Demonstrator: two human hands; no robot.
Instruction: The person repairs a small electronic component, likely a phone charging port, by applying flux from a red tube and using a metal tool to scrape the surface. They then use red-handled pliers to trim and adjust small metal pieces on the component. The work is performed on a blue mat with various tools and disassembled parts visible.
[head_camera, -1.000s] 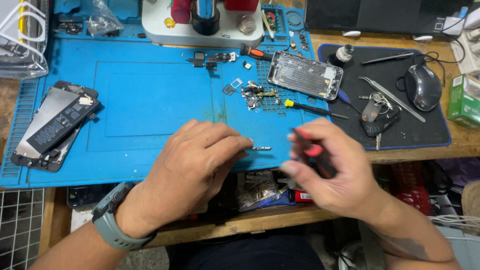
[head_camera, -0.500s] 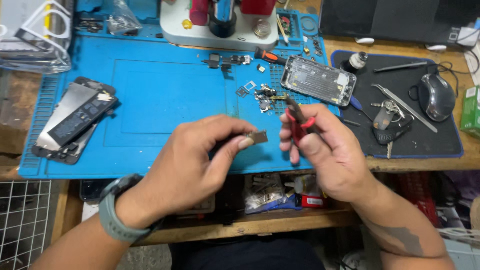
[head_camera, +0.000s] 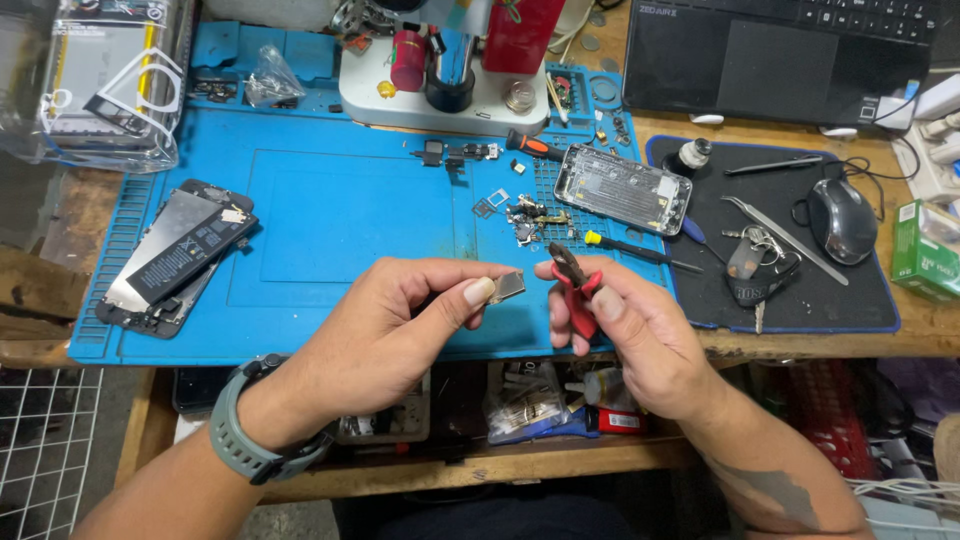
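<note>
Head view: the left hand (head_camera: 385, 325) pinches a small metal part (head_camera: 507, 287) at its fingertips. Just right of it, the right hand (head_camera: 625, 325) grips red cutters (head_camera: 572, 285), tips near the part. An opened phone (head_camera: 622, 188) lies beyond.

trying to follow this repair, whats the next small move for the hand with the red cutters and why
Probably ease the red-handled cutters in the right hand leftward to the small metal part pinched by the left hand. The cutter tips already point at it, with a small gap between them.
</note>
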